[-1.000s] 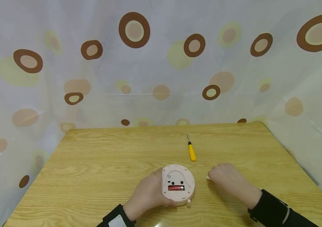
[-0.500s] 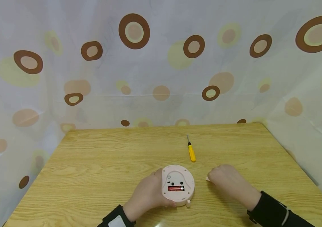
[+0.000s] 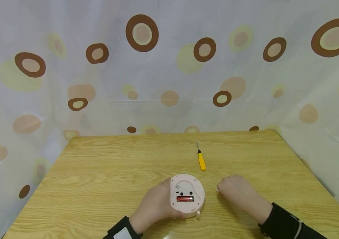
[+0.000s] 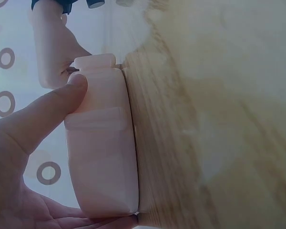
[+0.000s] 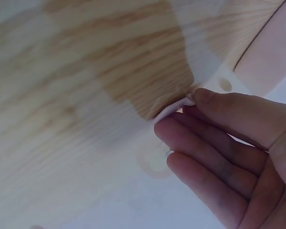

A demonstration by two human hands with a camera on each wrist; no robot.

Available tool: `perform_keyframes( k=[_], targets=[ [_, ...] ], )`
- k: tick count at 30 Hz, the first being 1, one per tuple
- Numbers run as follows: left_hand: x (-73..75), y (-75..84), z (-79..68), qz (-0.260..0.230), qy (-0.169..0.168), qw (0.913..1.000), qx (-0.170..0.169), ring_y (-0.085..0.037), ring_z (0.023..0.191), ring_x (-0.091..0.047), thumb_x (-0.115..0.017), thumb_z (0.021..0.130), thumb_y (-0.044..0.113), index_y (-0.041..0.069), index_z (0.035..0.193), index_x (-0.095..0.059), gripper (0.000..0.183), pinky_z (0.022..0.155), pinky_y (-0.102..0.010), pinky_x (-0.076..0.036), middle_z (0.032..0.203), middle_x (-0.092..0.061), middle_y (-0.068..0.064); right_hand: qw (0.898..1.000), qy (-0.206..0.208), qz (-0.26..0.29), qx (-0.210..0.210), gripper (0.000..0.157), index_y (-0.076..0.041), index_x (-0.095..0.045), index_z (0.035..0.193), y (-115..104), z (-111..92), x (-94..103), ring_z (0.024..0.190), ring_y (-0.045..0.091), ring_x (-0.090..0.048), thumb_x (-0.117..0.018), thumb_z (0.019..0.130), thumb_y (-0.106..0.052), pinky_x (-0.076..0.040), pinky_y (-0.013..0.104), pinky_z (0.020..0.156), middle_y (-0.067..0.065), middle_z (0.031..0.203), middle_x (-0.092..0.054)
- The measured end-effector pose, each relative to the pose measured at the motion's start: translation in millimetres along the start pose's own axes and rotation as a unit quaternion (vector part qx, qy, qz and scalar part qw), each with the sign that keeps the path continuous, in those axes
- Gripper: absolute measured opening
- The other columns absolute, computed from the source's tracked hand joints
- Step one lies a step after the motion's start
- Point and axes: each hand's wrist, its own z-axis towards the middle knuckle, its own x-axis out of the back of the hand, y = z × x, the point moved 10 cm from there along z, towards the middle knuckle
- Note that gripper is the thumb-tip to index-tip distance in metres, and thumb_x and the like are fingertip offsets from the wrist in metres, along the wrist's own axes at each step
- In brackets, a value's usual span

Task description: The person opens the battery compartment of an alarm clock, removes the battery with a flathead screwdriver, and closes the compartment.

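A round pale pink alarm clock [image 3: 187, 186] lies face down on the table, its back up. A red battery [image 3: 185, 199] shows in its uncovered compartment, with two black knobs and a small switch above. My left hand [image 3: 154, 204] grips the clock's left side; the left wrist view shows the thumb [image 4: 76, 88] pressed along its side wall. To the right of the clock, my right hand [image 3: 239, 192] pinches a thin pale pink battery cover [image 5: 174, 109] between thumb and fingers, low over the table. Most of the cover is hidden by the fingers in the head view.
A screwdriver [image 3: 201, 161] with a yellow handle lies on the wooden table [image 3: 112, 166] beyond the clock, its tip pointing away. A patterned white curtain [image 3: 169, 73] surrounds the table at the back and both sides.
My right hand has shifted very slightly towards me and to the left, still pinching the cover. The left hand and the clock stay in place.
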Motion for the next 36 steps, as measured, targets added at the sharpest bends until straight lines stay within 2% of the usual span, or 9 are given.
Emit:
perform_keyframes(
  k=[6, 14, 23, 29, 32, 36],
  targets=[
    [-0.3, -1.0, -0.7, 0.000, 0.001, 1.0000, 0.004, -0.021, 0.108, -0.072, -0.105, 0.056, 0.045, 0.005, 0.144, -0.056, 0.108, 0.091, -0.035, -0.059, 0.124, -0.073, -0.007, 1.000, -0.016, -0.002, -0.013, 0.032, -0.017, -0.064, 0.064, 0.2, 0.8, -2.9, 0.054, 0.004, -0.040, -0.086, 0.080, 0.000, -0.044, 0.027, 0.050, -0.007, 0.060, -0.058],
    [-0.7, -1.3, -0.2, -0.007, -0.002, 0.9999, 0.009, -0.023, 0.112, -0.071, -0.105, 0.056, 0.044, 0.004, 0.146, -0.054, 0.111, 0.094, -0.038, -0.059, 0.128, -0.072, -0.009, 0.999, -0.036, 0.009, -0.029, 0.029, -0.017, -0.066, 0.067, 3.9, 0.7, -5.3, 0.055, 0.005, -0.040, -0.083, 0.086, -0.004, -0.041, 0.026, 0.051, -0.006, 0.062, -0.058],
    [-1.2, -2.5, -2.5, 0.001, 0.001, 0.9999, 0.016, -0.025, 0.111, -0.072, -0.104, 0.056, 0.045, 0.002, 0.147, -0.054, 0.112, 0.093, -0.039, -0.059, 0.128, -0.072, -0.011, 0.999, -0.026, 0.009, -0.022, 0.029, -0.018, -0.064, 0.068, 5.5, -1.2, -4.1, 0.056, 0.005, -0.045, -0.083, 0.087, -0.005, -0.043, 0.025, 0.051, -0.006, 0.064, -0.059],
    [-0.8, -2.5, -2.6, 0.000, 0.002, 0.9999, 0.015, -0.025, 0.111, -0.072, -0.104, 0.056, 0.046, 0.003, 0.147, -0.054, 0.112, 0.093, -0.039, -0.059, 0.128, -0.072, -0.011, 0.999, -0.026, 0.005, -0.030, 0.026, -0.013, -0.067, 0.074, 10.3, 1.8, 0.4, 0.058, 0.011, -0.055, -0.086, 0.089, -0.022, -0.049, 0.028, 0.053, -0.003, 0.067, -0.060],
    [-1.0, -2.9, -2.7, -0.002, -0.001, 0.9998, 0.018, -0.026, 0.112, -0.072, -0.104, 0.056, 0.046, 0.002, 0.148, -0.053, 0.114, 0.094, -0.040, -0.059, 0.130, -0.072, -0.012, 1.000, -0.009, -0.009, -0.027, 0.031, -0.013, -0.065, 0.073, 12.2, 5.4, 6.6, 0.059, 0.012, -0.055, -0.089, 0.086, -0.028, -0.049, 0.027, 0.053, -0.003, 0.068, -0.058],
    [-1.4, -3.0, -3.1, -0.003, -0.006, 0.9997, 0.023, -0.027, 0.114, -0.071, -0.104, 0.056, 0.047, 0.000, 0.149, -0.052, 0.116, 0.096, -0.041, -0.059, 0.133, -0.071, -0.014, 1.000, 0.003, 0.002, -0.022, 0.029, -0.014, -0.065, 0.074, 15.1, 9.9, 10.9, 0.058, 0.009, -0.049, -0.090, 0.085, -0.023, -0.045, 0.025, 0.053, -0.005, 0.068, -0.055]
  ],
)
